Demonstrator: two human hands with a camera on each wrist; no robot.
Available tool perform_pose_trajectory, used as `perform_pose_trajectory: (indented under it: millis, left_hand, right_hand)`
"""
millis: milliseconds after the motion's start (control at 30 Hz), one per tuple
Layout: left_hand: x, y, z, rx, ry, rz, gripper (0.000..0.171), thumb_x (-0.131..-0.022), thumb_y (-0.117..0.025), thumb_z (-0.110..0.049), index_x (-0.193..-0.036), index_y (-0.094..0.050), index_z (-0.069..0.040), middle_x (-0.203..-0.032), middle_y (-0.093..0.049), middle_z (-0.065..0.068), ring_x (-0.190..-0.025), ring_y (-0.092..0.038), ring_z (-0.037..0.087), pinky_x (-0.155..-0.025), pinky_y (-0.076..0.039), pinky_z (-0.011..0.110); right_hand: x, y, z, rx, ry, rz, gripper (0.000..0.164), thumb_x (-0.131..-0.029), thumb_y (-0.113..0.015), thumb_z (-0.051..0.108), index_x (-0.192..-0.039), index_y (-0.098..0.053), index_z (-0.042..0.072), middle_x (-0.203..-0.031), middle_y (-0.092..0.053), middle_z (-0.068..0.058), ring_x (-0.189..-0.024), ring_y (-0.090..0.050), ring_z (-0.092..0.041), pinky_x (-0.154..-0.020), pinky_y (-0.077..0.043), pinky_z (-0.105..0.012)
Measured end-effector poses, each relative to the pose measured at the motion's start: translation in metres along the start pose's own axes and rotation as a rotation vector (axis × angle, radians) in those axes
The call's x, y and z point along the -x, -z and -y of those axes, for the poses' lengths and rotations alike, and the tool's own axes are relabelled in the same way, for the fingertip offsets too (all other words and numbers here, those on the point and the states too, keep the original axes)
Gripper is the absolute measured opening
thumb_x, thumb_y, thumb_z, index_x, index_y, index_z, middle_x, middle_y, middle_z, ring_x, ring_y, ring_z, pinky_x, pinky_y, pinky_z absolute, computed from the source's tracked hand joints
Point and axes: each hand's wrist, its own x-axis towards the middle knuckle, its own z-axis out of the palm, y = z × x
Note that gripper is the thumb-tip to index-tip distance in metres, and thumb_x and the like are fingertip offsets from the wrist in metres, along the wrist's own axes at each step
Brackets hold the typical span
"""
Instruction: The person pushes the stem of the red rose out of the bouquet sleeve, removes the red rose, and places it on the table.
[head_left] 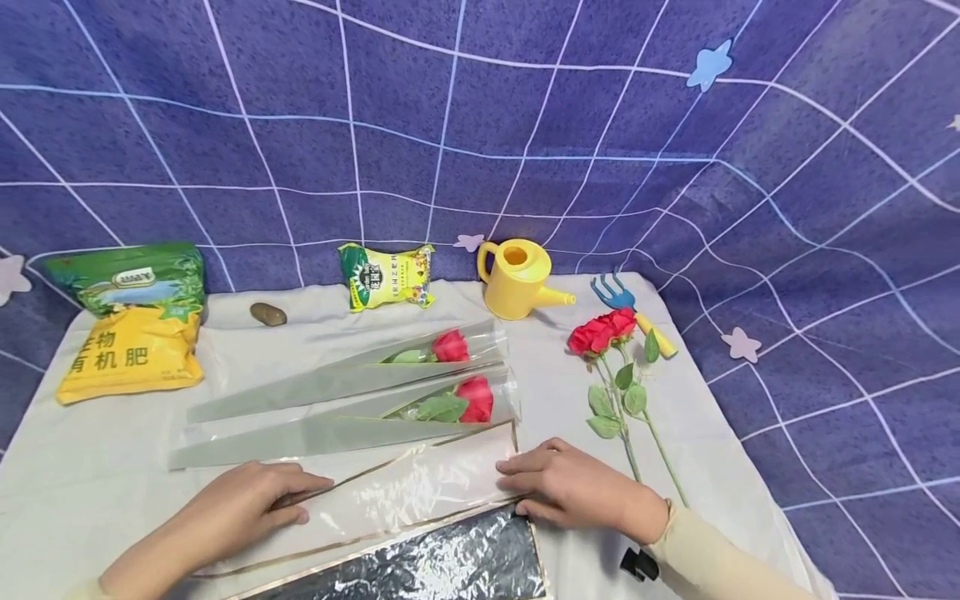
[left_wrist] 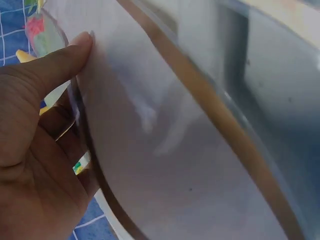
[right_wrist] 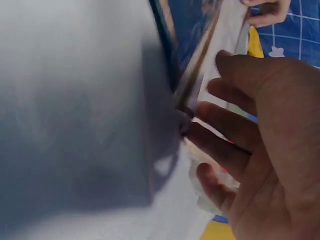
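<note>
A pale pink flower sleeve [head_left: 427,487] with thin gold edging lies slantwise at the front of the table. My left hand [head_left: 243,504] pinches its upper edge, and in the left wrist view the thumb of that hand [left_wrist: 25,150] presses on the face with the fingers behind. At the sleeve's right end, my right hand [head_left: 581,490] touches it with extended fingers; in the right wrist view the fingers of this hand [right_wrist: 275,135] are spread. A shiny black sleeve [head_left: 442,562] with the same edging lies just below, partly under the pink one.
Behind lie two wrapped roses, one upper [head_left: 450,345] and one lower [head_left: 476,399]. Loose red roses [head_left: 600,332] lie right, beside a blue-tined hand fork [head_left: 615,296]. A yellow watering can [head_left: 517,279], fertilizer bag [head_left: 138,325], small packet [head_left: 386,277] and brown stone [head_left: 267,314] line the back.
</note>
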Motion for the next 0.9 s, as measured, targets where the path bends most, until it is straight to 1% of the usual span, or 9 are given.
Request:
perform_pose_trajectory:
  millis: [133,233,367,467,533,600,667,767,900]
  left_hand:
    - [0.002,-0.002,-0.002,-0.062,0.005,-0.031,0.036,-0.083,-0.07,-0.036,-0.118,-0.064,-0.034,-0.099,-0.06,-0.022,-0.084,-0.056,0.0,-0.069,-0.046,0.036]
    - [0.002,-0.004,-0.004,-0.106,0.01,-0.071,0.036,-0.081,-0.071,-0.038,-0.116,-0.065,-0.033,-0.091,-0.054,-0.025,-0.076,-0.049,-0.002,-0.067,-0.042,0.034]
    - [-0.003,-0.006,-0.006,-0.162,0.019,-0.234,0.035,-0.079,-0.073,-0.041,-0.111,-0.068,-0.029,-0.089,-0.049,-0.022,-0.077,-0.044,0.0,-0.068,-0.041,0.032]
    - [-0.013,-0.004,-0.006,-0.195,0.027,-0.377,0.036,-0.079,-0.073,-0.04,-0.111,-0.068,-0.023,-0.101,-0.053,-0.012,-0.092,-0.05,0.009,-0.077,-0.043,0.038]
    - [-0.021,-0.002,-0.005,-0.224,0.037,-0.433,0.041,-0.079,-0.073,-0.038,-0.115,-0.066,-0.019,-0.111,-0.054,-0.003,-0.101,-0.05,0.018,-0.082,-0.042,0.043]
    - [-0.029,-0.002,-0.005,-0.251,0.041,-0.456,0.047,-0.079,-0.073,-0.036,-0.119,-0.063,-0.014,-0.12,-0.053,0.006,-0.108,-0.049,0.026,-0.085,-0.041,0.047]
    - [-0.036,-0.003,-0.004,-0.28,0.035,-0.458,0.052,-0.078,-0.073,-0.036,-0.122,-0.061,-0.012,-0.124,-0.052,0.01,-0.11,-0.048,0.03,-0.085,-0.041,0.049]
    - [-0.045,-0.007,-0.002,-0.313,0.015,-0.444,0.055,-0.078,-0.074,-0.035,-0.125,-0.058,-0.01,-0.123,-0.052,0.014,-0.11,-0.048,0.033,-0.086,-0.04,0.05]
    - [-0.05,-0.01,0.002,-0.337,0.009,-0.421,0.057,-0.078,-0.074,-0.036,-0.127,-0.057,-0.01,-0.121,-0.052,0.013,-0.108,-0.049,0.032,-0.085,-0.041,0.05]
  right_hand:
    - [0.001,0.003,0.006,-0.001,-0.006,0.023,0.034,-0.094,-0.057,0.034,-0.123,-0.062,0.019,-0.127,-0.056,0.004,-0.111,-0.053,-0.009,-0.089,-0.041,-0.035]
    - [-0.003,0.008,0.008,0.003,-0.015,0.013,0.031,-0.093,-0.057,0.035,-0.12,-0.063,0.021,-0.118,-0.061,0.01,-0.105,-0.055,-0.003,-0.087,-0.041,-0.032]
    - [-0.016,0.019,0.006,0.025,-0.028,-0.082,0.029,-0.09,-0.062,0.032,-0.117,-0.065,0.021,-0.111,-0.063,0.012,-0.101,-0.055,-0.003,-0.086,-0.042,-0.028]
    - [-0.033,0.029,-0.002,0.052,-0.043,-0.201,0.032,-0.087,-0.065,0.027,-0.118,-0.064,0.02,-0.116,-0.061,0.006,-0.105,-0.054,-0.009,-0.089,-0.042,-0.029]
    - [-0.047,0.034,-0.01,0.067,-0.066,-0.262,0.038,-0.086,-0.067,0.027,-0.123,-0.061,0.02,-0.122,-0.058,0.004,-0.11,-0.052,-0.012,-0.093,-0.04,-0.031]
    - [-0.06,0.037,-0.017,0.09,-0.087,-0.298,0.045,-0.084,-0.068,0.027,-0.127,-0.058,0.02,-0.127,-0.055,0.001,-0.113,-0.051,-0.016,-0.095,-0.038,-0.033]
    - [-0.073,0.038,-0.023,0.122,-0.107,-0.299,0.049,-0.083,-0.069,0.03,-0.129,-0.057,0.018,-0.129,-0.053,-0.001,-0.115,-0.049,-0.018,-0.095,-0.037,-0.035]
    - [-0.088,0.034,-0.029,0.159,-0.124,-0.273,0.051,-0.082,-0.071,0.034,-0.127,-0.058,0.015,-0.129,-0.052,-0.002,-0.117,-0.047,-0.02,-0.096,-0.037,-0.037]
    - [-0.1,0.025,-0.035,0.201,-0.12,-0.22,0.054,-0.08,-0.072,0.04,-0.125,-0.059,0.013,-0.127,-0.053,-0.004,-0.119,-0.045,-0.021,-0.098,-0.035,-0.039]
